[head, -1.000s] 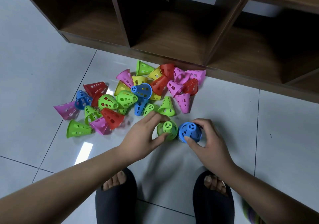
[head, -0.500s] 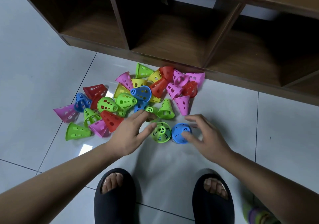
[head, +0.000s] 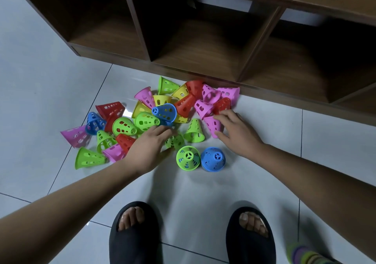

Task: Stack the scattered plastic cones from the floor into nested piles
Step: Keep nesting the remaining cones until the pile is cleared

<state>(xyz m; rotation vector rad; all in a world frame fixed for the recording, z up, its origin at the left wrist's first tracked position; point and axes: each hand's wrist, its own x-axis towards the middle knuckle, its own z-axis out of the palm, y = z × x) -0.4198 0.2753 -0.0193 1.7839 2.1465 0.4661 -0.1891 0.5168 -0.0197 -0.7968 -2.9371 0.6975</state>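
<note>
Left grip [head: 150, 147] wide, fingers straight over small green cone [head: 176, 141] at the pile's near edge, blurred. Right grip [head: 238, 133] pinches pink cone [head: 211, 124], fingers over rim, thumb at tip. Upright green cone [head: 188, 158] and upright blue cone [head: 213, 159] stand touching on the floor [head: 193, 192], near side of pile

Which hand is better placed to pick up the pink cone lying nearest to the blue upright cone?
Right. The right hand has fingers and thumb on either side of the pink cone, touching it. The left hand reaches toward a green cone on the other side.
</note>
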